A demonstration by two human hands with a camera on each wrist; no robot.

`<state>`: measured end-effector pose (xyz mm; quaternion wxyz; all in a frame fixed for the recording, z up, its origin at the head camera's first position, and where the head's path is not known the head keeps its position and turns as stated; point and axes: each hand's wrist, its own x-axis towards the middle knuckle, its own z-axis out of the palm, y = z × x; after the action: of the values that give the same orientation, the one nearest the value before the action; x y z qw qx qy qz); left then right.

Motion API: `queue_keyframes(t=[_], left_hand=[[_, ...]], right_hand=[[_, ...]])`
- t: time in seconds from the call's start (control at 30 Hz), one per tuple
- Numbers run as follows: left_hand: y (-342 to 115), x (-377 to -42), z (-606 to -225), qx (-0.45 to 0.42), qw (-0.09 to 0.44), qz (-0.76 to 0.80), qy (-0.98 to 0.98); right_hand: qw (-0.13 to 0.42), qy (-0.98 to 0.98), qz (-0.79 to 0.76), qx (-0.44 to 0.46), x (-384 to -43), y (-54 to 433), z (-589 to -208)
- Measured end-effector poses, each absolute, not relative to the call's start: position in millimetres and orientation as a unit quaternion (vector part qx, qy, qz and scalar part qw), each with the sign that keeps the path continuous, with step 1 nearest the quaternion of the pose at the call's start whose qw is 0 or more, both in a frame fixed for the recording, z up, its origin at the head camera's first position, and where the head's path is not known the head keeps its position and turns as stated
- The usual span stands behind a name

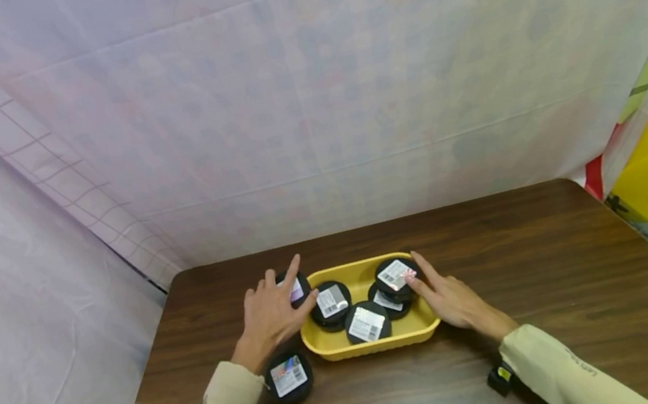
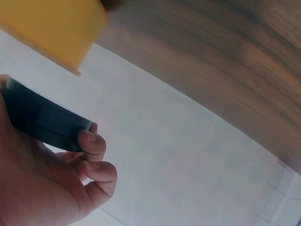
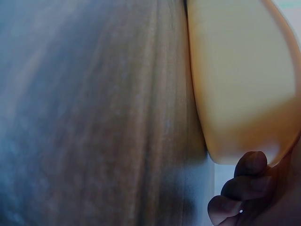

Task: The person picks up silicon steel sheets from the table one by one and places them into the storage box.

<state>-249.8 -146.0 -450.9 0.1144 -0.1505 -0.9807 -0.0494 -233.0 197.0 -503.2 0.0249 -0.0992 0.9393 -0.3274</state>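
A yellow tub (image 1: 372,347) holds several flat, round black containers with pale labels, among them a front one (image 1: 368,322) and a left one (image 1: 331,302). My left hand (image 1: 271,313) is just beyond the tub's left end and grips another round black container (image 2: 44,115) by its sides. At the tub's right end, my right hand (image 1: 450,295) pinches the top round black container (image 1: 395,274), thumb over its label and index finger along its edge. The other right-hand fingers (image 3: 251,181) are curled by the tub's outer wall.
One more round black container (image 1: 288,378) lies on the brown wooden table (image 1: 571,276), in front of the tub's left end. A small black object with a yellow-green patch (image 1: 500,379) sits near the right sleeve. A pale cloth (image 1: 310,112) hangs behind the table.
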Motion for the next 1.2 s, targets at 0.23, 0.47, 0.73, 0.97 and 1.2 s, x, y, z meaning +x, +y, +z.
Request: queue_keyframes(t=[0.23, 0.47, 0.73, 0.97, 1.2], left_hand=[[-138, -245, -448, -0.161, 0.096, -0.054, -0.981], [-131, -241, -449, -0.163, 0.083, -0.061, -0.981], [-124, -237, -450, -0.169, 0.069, -0.059, -0.981], [-119, -235, -453, -0.179, 0.062, -0.048, -0.981], [-116, -231, -458, -0.19, 0.056, -0.04, -0.979]], right_hand=[[0.027, 0.938, -0.331, -0.099, -233, 197, -503], [0.023, 0.937, -0.332, -0.102, -233, 197, -503], [0.025, 0.937, -0.333, -0.102, -233, 197, -503], [0.024, 0.937, -0.333, -0.102, -233, 197, -503], [0.023, 0.937, -0.332, -0.101, -234, 197, -502]])
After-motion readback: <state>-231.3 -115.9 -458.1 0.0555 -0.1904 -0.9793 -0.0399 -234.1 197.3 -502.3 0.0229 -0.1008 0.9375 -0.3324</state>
